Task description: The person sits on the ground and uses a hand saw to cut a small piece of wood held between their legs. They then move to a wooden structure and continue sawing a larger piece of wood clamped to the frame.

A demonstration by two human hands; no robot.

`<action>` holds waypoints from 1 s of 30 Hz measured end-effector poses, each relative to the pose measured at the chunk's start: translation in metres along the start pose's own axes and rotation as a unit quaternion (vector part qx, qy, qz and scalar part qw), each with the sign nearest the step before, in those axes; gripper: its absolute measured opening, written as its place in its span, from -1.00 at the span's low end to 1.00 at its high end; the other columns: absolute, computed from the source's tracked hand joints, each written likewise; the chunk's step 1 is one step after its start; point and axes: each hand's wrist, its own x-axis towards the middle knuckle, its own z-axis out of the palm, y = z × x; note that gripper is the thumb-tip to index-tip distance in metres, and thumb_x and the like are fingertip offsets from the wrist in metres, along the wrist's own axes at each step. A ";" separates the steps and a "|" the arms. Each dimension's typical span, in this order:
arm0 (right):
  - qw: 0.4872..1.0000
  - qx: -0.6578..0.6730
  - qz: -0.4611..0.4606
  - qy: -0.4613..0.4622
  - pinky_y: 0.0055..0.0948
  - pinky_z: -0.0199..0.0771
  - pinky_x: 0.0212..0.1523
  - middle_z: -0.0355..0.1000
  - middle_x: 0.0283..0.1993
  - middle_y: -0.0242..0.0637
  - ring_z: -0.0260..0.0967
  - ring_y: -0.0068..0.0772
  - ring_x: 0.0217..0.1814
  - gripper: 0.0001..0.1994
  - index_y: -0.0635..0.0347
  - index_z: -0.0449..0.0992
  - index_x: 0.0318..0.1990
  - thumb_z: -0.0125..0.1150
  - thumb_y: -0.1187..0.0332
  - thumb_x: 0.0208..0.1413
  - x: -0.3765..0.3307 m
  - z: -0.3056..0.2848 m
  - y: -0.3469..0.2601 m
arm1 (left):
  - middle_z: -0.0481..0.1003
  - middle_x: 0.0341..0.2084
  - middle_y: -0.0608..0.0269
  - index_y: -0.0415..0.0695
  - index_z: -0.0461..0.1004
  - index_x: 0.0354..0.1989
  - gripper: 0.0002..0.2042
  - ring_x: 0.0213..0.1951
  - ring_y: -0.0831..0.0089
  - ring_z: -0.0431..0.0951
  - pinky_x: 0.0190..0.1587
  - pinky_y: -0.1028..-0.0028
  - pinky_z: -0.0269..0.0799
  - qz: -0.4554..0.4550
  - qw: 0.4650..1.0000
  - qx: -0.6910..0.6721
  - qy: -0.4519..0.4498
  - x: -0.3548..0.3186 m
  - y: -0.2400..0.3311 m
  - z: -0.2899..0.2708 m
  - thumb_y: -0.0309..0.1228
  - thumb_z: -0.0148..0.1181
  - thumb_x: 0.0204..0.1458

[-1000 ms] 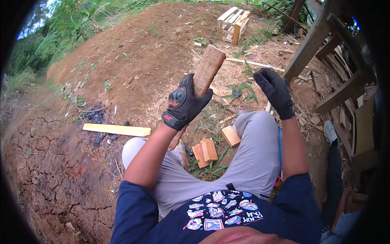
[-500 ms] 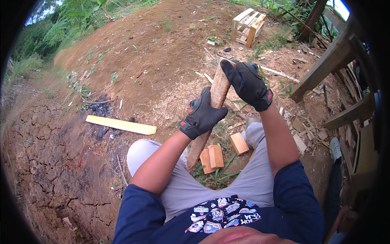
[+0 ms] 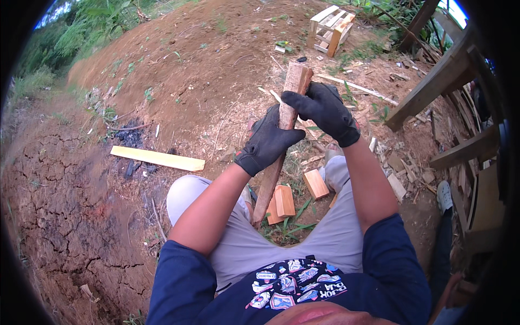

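A long rough wooden plank (image 3: 284,116) slants between my knees, its far end raised and its near end low beside my left shin. My left hand (image 3: 265,142), in a black work glove, is wrapped round its middle from the left. My right hand (image 3: 327,115), gloved alike, grips its right side closer to the far end, thumb across the wood. Under the plank's near part several short wooden blocks lie on the ground; one block (image 3: 285,201) rests against another, and a separate block (image 3: 316,184) lies near my right foot.
A pale, smooth board (image 3: 157,158) lies left of my knee beside charred ground (image 3: 131,140). Farther off stands a small slatted wooden crate (image 3: 331,31). Timber beams (image 3: 433,81) rise on the right, with wood scraps around them. Another person's shoe (image 3: 445,196) shows at the right.
The plank has turned in my hands, so more of its broad face shows at the far end. My right hand now sits lower along it, and my left hand has rolled slightly.
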 end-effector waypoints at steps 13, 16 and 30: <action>0.993 -0.002 -0.033 0.112 -0.20 0.44 -0.37 0.53 -0.46 -0.24 0.48 -0.28 -0.45 -0.56 0.25 0.66 -0.19 0.21 0.00 0.51 0.010 0.000 0.055 | 0.63 -0.26 -0.19 -0.30 0.50 0.08 -0.40 -0.15 -0.06 0.72 -0.03 0.03 0.59 -0.056 0.983 0.147 0.090 -0.011 -0.019 0.029 -0.03 0.38 0.03; 0.981 0.125 0.087 0.118 -0.27 0.40 -0.40 0.39 -0.55 -0.38 0.38 -0.44 -0.51 -0.53 0.28 0.58 -0.23 0.18 -0.01 0.54 0.007 0.001 0.015 | 0.62 -0.28 -0.11 -0.26 0.54 0.00 -0.45 -0.19 0.02 0.70 -0.06 0.07 0.58 -0.032 0.987 0.140 0.076 -0.011 -0.011 0.017 -0.04 0.38 0.01; 0.959 -0.169 -0.228 -0.002 -0.13 0.58 -0.14 0.66 -0.22 -0.15 0.60 -0.12 -0.22 -0.68 0.17 0.70 0.16 0.23 0.18 0.47 0.002 0.026 0.046 | 0.70 -0.36 -0.04 -0.28 0.68 -0.15 -0.58 -0.28 0.16 0.77 -0.20 0.17 0.61 0.005 0.998 -0.011 0.057 0.001 0.011 0.001 -0.10 0.43 0.10</action>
